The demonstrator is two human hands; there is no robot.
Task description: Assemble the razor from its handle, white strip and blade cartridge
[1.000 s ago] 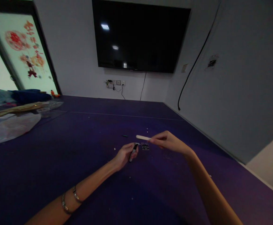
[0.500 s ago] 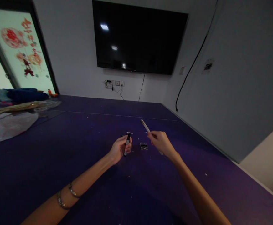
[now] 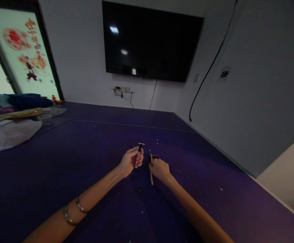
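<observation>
Purple surface (image 3: 86,189), dimly lit, is stretched to a pale wall (image 3: 81,64) on which a large dark television (image 3: 153,40) is mounted. At far left, a plastic bag (image 3: 15,135) and a dark-blue bundle (image 3: 28,100) are noted.

Left hand (image 3: 129,162): the grey-and-black tool (image 3: 138,158) is gripped, fingers wrapped around its handle, pale head (image 3: 142,144) pointed away from the wearer. A thin dark object (image 3: 133,146) is seen just beyond that hand.

Right hand (image 3: 160,168): the pale stick (image 3: 151,180) is pinched firmly, its free end pointed back toward the wearer. The small dark piece (image 3: 155,156) is found on the surface just beyond the knuckles, partly hidden by them.

Change noted: half a second ago the stick was held raised, clear of the piece; now it is lowered right beside it. Contact cannot be confirmed. Little shift is seen in the left grip. Work is judged to be centred on the dark piece, with the tool held aside. White specks (image 3: 157,143) are scattered nearby.
</observation>
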